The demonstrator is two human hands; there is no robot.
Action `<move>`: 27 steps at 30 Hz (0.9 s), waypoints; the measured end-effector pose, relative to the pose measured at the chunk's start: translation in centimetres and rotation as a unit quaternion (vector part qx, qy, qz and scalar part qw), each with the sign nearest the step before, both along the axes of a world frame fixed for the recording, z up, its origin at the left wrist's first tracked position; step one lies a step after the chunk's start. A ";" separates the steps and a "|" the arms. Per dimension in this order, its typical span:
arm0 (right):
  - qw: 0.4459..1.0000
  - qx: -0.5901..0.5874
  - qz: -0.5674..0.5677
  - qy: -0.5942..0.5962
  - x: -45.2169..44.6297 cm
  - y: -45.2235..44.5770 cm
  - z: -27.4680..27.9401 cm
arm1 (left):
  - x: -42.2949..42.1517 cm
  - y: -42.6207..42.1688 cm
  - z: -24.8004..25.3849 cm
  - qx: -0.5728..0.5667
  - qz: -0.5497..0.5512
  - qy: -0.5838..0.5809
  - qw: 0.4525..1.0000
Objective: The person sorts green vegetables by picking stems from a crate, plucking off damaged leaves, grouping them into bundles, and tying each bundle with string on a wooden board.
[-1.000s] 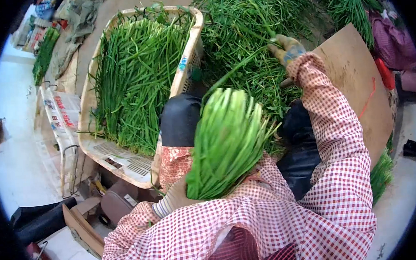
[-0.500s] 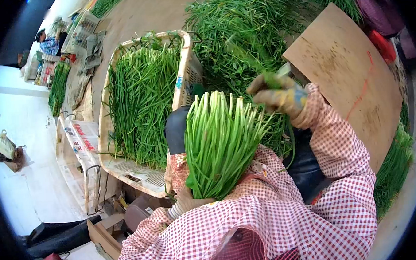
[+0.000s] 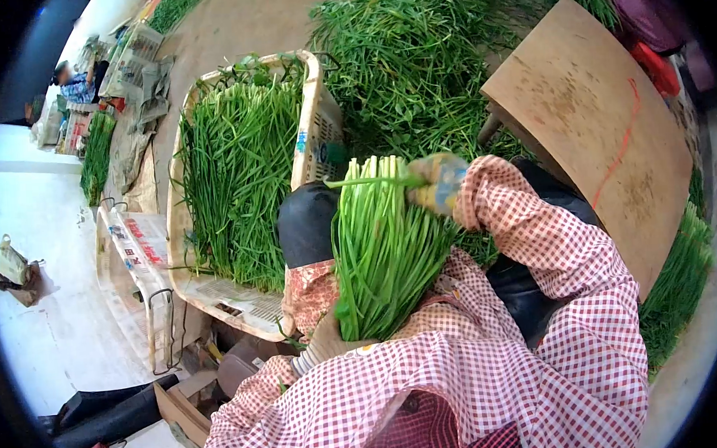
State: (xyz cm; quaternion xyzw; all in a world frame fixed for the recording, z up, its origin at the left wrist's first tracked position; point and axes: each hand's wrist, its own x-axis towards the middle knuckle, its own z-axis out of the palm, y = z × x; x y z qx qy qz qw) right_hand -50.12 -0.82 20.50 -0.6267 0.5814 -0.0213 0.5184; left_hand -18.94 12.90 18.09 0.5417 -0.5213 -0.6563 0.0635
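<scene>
A thick bunch of garlic chives [image 3: 388,255] stands in my lap, pale cut ends up. My gloved left hand [image 3: 332,339] is closed around its lower, leafy part, with most fingers hidden behind the leaves. Up at the pale ends, my right hand [image 3: 437,183], in a stained glove with blue and yellow patches, is closed on a green chive strand [image 3: 368,180]. That strand lies crosswise over the stalks just below their tips. The right hand touches or nearly touches the bunch's right side.
A cream plastic crate [image 3: 313,105] full of chives stands left of the bunch. Beyond lies a loose heap of greens [image 3: 407,59]. A wooden board [image 3: 587,106] is at the right, and another crate [image 3: 138,268] at the left. A person [image 3: 80,86] sits far off.
My right hand has moved left and down from beyond the bunch to its top, bringing a strand across the stalks. The left hand keeps its hold on the bunch.
</scene>
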 end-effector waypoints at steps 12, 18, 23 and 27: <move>0.883 -0.277 -0.111 -0.361 -4.3 -0.2 -2.5 | -0.9 -0.8 0.7 0.008 0.035 0.047 0.998; 0.958 -0.201 0.082 -0.187 1.6 2.4 3.0 | -0.9 -0.5 -0.1 0.019 -0.020 0.070 0.997; 0.916 -0.157 0.368 0.008 6.2 2.3 6.5 | -1.5 -0.3 -0.8 0.147 0.098 0.221 0.959; 0.907 -0.003 0.421 0.004 8.8 1.0 5.9 | -1.9 -0.5 0.0 -0.012 0.011 0.168 0.986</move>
